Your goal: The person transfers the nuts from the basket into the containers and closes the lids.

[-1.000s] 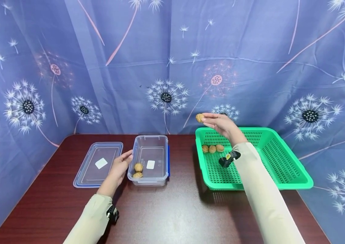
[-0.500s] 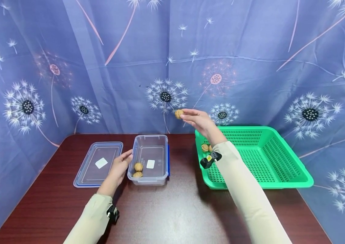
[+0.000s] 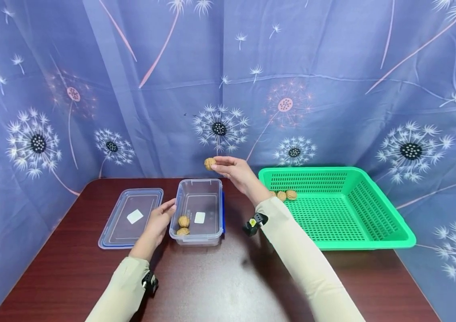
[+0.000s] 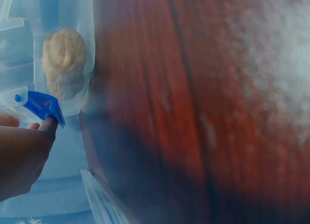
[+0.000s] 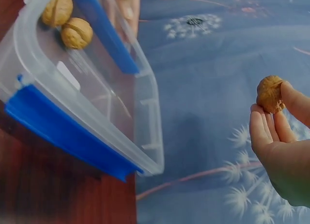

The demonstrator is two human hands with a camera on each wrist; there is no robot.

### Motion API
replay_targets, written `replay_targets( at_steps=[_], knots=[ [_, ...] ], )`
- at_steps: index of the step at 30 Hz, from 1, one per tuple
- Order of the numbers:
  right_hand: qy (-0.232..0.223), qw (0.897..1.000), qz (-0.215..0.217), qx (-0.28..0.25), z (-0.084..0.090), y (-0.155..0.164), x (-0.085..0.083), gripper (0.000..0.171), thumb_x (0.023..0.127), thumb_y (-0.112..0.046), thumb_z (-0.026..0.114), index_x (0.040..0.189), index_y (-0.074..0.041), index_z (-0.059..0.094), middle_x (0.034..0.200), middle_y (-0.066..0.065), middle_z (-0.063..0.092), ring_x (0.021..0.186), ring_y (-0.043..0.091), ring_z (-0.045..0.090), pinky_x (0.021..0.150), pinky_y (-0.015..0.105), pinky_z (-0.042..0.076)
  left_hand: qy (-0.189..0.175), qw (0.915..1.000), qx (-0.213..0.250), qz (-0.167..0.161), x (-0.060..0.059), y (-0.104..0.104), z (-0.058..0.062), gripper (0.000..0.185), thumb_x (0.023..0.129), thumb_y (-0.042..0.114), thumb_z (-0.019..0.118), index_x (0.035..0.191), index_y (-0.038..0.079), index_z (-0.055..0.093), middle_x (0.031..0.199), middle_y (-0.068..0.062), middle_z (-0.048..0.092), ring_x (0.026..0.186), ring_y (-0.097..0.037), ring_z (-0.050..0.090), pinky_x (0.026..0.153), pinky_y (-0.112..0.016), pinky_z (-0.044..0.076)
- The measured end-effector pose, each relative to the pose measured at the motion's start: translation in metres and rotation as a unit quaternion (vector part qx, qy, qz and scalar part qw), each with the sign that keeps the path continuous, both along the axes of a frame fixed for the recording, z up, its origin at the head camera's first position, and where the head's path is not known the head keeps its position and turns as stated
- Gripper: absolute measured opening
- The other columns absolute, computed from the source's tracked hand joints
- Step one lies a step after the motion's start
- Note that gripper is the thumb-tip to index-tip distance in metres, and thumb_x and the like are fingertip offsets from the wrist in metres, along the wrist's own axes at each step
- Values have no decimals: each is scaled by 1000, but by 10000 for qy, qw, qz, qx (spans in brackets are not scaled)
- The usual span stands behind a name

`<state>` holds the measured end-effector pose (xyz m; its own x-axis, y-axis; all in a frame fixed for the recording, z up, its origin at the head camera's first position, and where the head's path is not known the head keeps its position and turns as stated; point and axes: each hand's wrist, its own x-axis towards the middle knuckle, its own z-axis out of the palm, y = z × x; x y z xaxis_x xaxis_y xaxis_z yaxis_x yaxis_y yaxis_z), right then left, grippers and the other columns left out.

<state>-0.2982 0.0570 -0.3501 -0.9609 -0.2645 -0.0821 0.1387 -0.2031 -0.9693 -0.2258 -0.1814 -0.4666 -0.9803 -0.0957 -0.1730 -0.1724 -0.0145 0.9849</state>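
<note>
The right hand [image 3: 239,171] pinches a walnut [image 3: 210,163] between thumb and fingertips, in the air above the far rim of the clear box [image 3: 198,210]. The left hand [image 3: 158,222] rests with relaxed fingers against the box's left wall. Two nuts [image 3: 183,225] lie in the box's near end. Left of the box lies its lid [image 3: 131,218]; right of it, a green basket [image 3: 340,210] with more nuts [image 3: 286,195]

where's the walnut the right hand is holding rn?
In the head view the walnut is pinched in the right hand's fingertips, in the air above the far rim of the clear container, left of the green basket.
</note>
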Motion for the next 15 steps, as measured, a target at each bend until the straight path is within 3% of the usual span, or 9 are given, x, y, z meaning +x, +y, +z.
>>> replay_targets(
  at_steps=[6, 11, 15],
  knots=[
    [-42, 9995, 109, 307, -15, -21, 9, 40, 87, 0, 68, 126, 4, 59, 127, 18, 60, 108, 23, 61, 102, 36, 45, 14, 10000, 29, 15, -1, 0, -1, 43, 101, 5, 44, 142, -4, 40, 143, -26, 42, 129, -30, 41, 112, -38, 31],
    [-148, 9986, 93, 494, -34, -35, 15, 37, 85, -2, 71, 122, 1, 63, 121, 16, 64, 101, 19, 65, 97, 34, 49, 35, 10000, -4, 23, -2, 0, -1, 43, 101, 6, 43, 142, -4, 41, 142, -27, 43, 126, -29, 43, 110, -37, 33],
    [-202, 9987, 42, 456, -51, -46, 20, 36, 84, -1, 72, 119, 3, 64, 116, 16, 66, 96, 17, 66, 101, 41, 46, 22, 10000, -9, 36, -2, 0, -2, 43, 101, 6, 43, 142, -4, 41, 142, -27, 43, 126, -29, 43, 110, -37, 34]
  ],
)
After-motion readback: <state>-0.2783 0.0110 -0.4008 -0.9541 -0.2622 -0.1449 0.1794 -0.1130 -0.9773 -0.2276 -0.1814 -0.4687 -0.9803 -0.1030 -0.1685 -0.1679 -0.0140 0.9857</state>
